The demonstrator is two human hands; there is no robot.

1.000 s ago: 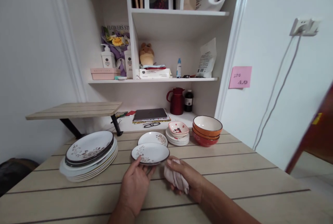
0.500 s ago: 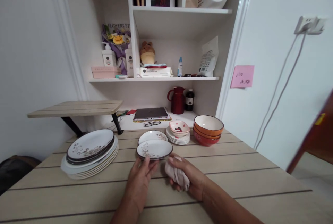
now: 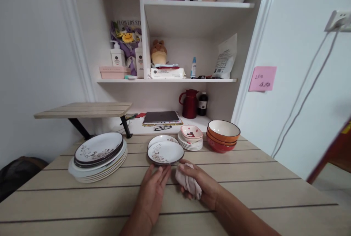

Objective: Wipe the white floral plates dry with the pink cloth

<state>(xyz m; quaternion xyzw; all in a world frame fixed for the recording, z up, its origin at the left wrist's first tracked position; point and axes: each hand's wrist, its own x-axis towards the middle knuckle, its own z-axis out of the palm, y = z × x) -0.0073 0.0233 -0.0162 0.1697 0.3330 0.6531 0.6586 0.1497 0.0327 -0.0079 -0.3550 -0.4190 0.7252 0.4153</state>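
At mid-bench [image 3: 252,195], the front plate [image 3: 168,153] lies before the rear plate [image 3: 163,138]. My left grip [image 3: 154,191], loosely extended, holds nothing (whether its fingertips touch the rim, I cannot tell); my right grip [image 3: 205,184] is closed round a bunched cloth [image 3: 188,183]. A careless forward push could knock plate against plate or the saucers [image 3: 192,147].
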